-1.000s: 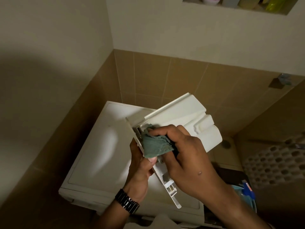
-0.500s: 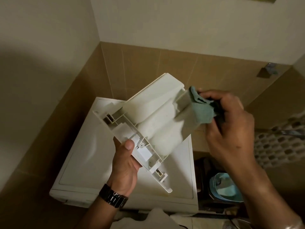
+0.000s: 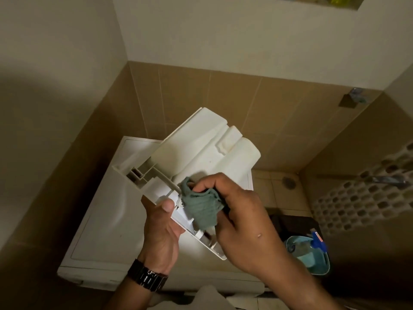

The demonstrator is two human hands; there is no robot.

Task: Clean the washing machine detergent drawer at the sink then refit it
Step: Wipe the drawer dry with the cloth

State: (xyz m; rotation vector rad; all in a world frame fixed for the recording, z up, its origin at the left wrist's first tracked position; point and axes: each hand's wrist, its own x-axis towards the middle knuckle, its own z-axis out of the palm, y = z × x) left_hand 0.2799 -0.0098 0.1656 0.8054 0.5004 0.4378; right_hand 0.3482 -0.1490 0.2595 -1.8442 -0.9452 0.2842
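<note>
The white detergent drawer (image 3: 207,151) is held upside down in the air over the washing machine (image 3: 105,220), its moulded underside facing me and its front panel toward me. My left hand (image 3: 162,229) grips the drawer at its front panel from below, thumb on top. My right hand (image 3: 237,211) is closed around a bunched green cloth (image 3: 201,205) and presses it against the drawer's underside near the front panel. A black watch sits on my left wrist.
The washing machine stands in a tiled corner, walls at its left and back. To its right on the floor sits a teal bucket (image 3: 312,258) holding a blue-capped bottle. A perforated laundry basket (image 3: 357,198) stands at the far right. A floor drain (image 3: 288,182) lies behind.
My right hand has carried the cloth from the drawer's far end back down to the part near the front panel. The drawer has shifted a little to the right.
</note>
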